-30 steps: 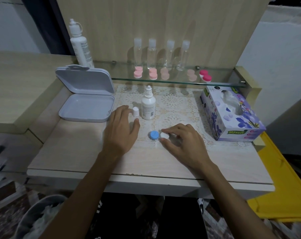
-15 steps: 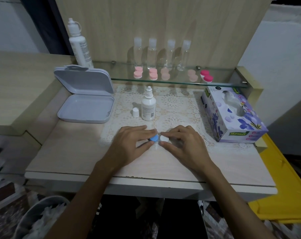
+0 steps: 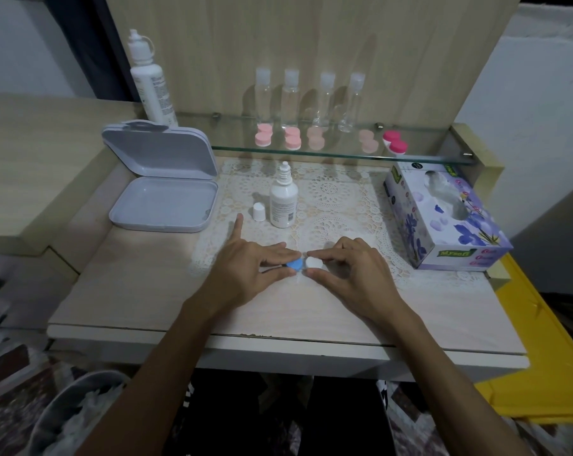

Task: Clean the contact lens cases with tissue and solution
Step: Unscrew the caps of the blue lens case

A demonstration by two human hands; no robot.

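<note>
Both hands meet on the lens case [image 3: 304, 263] on the table [image 3: 140, 291]: left hand [image 3: 249, 271] pinches its blue cap [image 3: 294, 264], little finger stretched out; right hand [image 3: 354, 274] pinches the white cap [image 3: 314, 262]. Beyond the left fingers stands the solution bottle [image 3: 283, 200]; the tissue box [image 3: 442, 215] sits right of the right hand.

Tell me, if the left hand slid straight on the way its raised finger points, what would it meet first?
Probably the small white cap, just beyond the left hand; the finger may pass slightly left of it, toward the open grey case.
</note>
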